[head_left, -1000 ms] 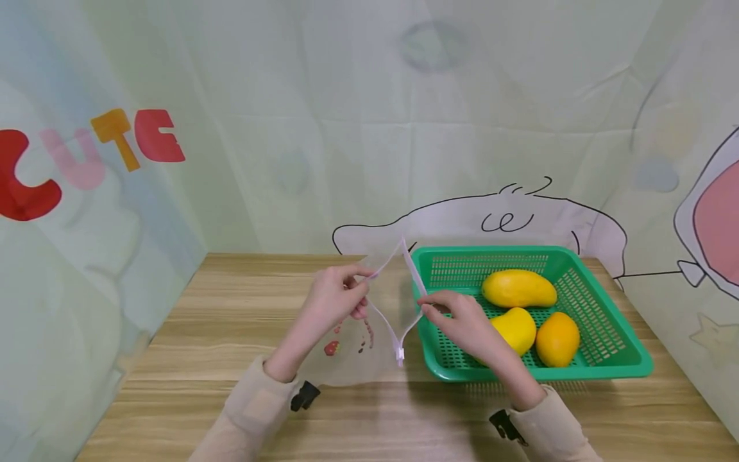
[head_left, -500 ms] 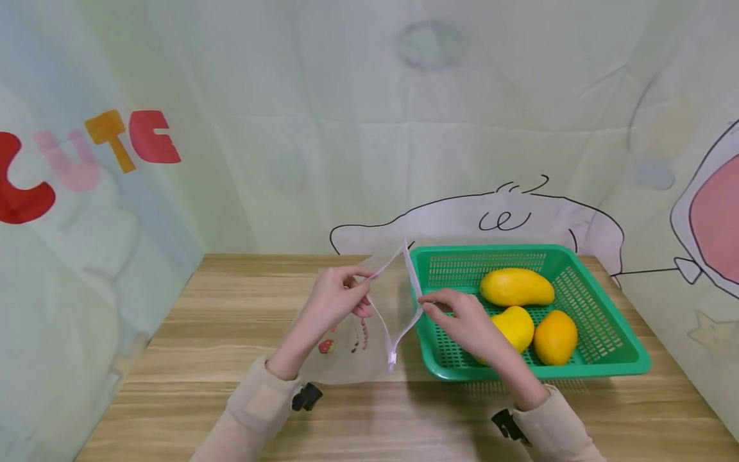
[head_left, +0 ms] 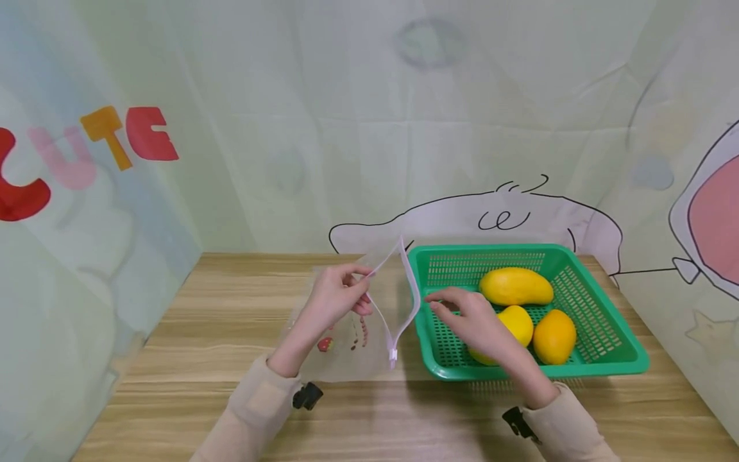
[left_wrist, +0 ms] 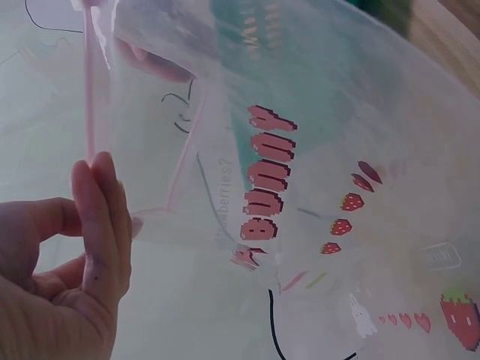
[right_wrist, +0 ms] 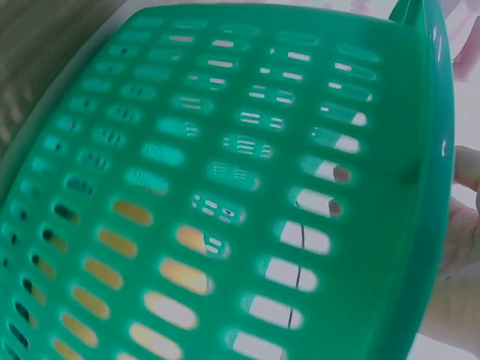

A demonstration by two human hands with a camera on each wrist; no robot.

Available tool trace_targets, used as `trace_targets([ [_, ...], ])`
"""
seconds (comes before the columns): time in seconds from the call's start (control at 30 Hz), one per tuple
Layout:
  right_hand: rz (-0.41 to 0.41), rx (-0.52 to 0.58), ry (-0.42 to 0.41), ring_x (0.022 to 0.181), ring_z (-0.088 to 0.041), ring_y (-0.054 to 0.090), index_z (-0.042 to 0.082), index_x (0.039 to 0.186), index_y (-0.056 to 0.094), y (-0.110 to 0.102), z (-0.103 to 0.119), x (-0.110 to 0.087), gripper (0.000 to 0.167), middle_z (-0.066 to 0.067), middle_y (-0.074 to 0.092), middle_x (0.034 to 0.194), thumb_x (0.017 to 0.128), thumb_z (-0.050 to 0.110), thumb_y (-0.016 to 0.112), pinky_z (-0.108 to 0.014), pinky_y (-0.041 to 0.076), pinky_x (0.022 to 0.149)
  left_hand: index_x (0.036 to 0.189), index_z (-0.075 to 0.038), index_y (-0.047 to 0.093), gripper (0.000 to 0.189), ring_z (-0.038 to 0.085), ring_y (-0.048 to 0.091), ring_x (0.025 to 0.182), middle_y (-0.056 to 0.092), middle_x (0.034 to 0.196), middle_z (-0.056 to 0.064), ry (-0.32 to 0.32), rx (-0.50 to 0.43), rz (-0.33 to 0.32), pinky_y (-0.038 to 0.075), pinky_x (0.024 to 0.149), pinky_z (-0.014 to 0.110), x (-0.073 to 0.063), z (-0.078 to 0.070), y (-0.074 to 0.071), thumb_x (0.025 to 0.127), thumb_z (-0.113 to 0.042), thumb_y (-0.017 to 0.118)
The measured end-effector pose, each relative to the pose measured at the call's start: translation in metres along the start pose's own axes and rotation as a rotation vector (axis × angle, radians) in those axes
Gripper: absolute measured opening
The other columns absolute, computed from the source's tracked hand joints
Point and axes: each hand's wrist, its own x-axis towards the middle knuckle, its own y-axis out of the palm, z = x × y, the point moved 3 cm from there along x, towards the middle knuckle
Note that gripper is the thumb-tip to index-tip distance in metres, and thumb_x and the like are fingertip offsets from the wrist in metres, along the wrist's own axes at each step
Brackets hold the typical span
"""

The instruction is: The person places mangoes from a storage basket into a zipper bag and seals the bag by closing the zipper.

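My left hand point(head_left: 337, 295) pinches one side of the mouth of a clear zip bag point(head_left: 375, 359) between thumb and fingers. The bag's mouth gapes in a diamond, with a white slider point(head_left: 393, 354) at its near corner. Red strawberry and "BUNNY" prints show on the plastic in the left wrist view. Just right of the bag's free edge, my right hand point(head_left: 470, 321) hovers over the green basket point(head_left: 537, 373), fingers loosely bent and holding nothing. In the basket lie a long yellow mango point(head_left: 516, 286), another yellow mango point(head_left: 516, 325), partly hidden by the hand, and an orange-yellow mango point(head_left: 554, 337).
The basket's slotted wall point(right_wrist: 375, 225) fills most of the right wrist view, with the right hand at its edge. A wood-grain table point(head_left: 231, 308) lies beneath everything. A printed cloth point(head_left: 288, 128) with cartoon drawings hangs behind it.
My right hand has let go of the bag's right edge and drawn slightly right, over the basket. The left hand keeps its pinch, and the bag's mouth stays spread.
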Motion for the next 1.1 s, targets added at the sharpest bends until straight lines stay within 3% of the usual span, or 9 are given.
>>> trace_targets([
  [0.13, 0.005, -0.039, -0.032, 0.106, -0.026, 0.065, 0.007, 0.115, 0.068, -0.004, 0.003, 0.001, 0.025, -0.009, 0.068, 0.118, 0.096, 0.020, 0.057, -0.046, 0.056, 0.091, 0.119, 0.001, 0.063, 0.029, 0.010, 0.064, 0.050, 0.066, 0.072, 0.014, -0.013, 0.011, -0.003, 0.061, 0.061, 0.039, 0.000, 0.001, -0.001, 0.092, -0.005, 0.055],
  [0.37, 0.006, -0.155, -0.055, 0.099, -0.020, 0.065, 0.008, 0.113, 0.069, -0.014, 0.006, 0.002, 0.023, -0.005, 0.069, 0.115, 0.094, 0.019, 0.061, -0.042, 0.056, 0.088, 0.118, -0.001, 0.064, 0.028, 0.011, 0.065, 0.051, 0.066, 0.072, 0.014, -0.028, -0.002, -0.012, 0.060, 0.056, 0.030, 0.000, 0.001, -0.002, 0.092, -0.005, 0.055],
  [0.83, 0.068, -0.297, -0.044, 0.099, -0.023, 0.066, 0.008, 0.113, 0.068, -0.023, 0.005, 0.001, 0.026, -0.006, 0.070, 0.112, 0.091, 0.021, 0.064, -0.042, 0.057, 0.086, 0.118, 0.001, 0.063, 0.028, 0.009, 0.064, 0.050, 0.066, 0.072, 0.014, -0.022, -0.017, -0.008, 0.059, 0.055, 0.028, 0.002, 0.008, -0.001, 0.091, -0.002, 0.054],
  [1.1, 0.096, -0.396, -0.089, 0.098, -0.022, 0.066, 0.011, 0.110, 0.070, -0.027, 0.004, -0.003, 0.023, -0.005, 0.070, 0.111, 0.089, 0.021, 0.066, -0.039, 0.058, 0.084, 0.117, 0.001, 0.064, 0.028, 0.010, 0.064, 0.050, 0.066, 0.071, 0.013, -0.034, -0.004, -0.014, 0.060, 0.055, 0.030, 0.003, 0.009, -0.001, 0.091, -0.003, 0.055],
])
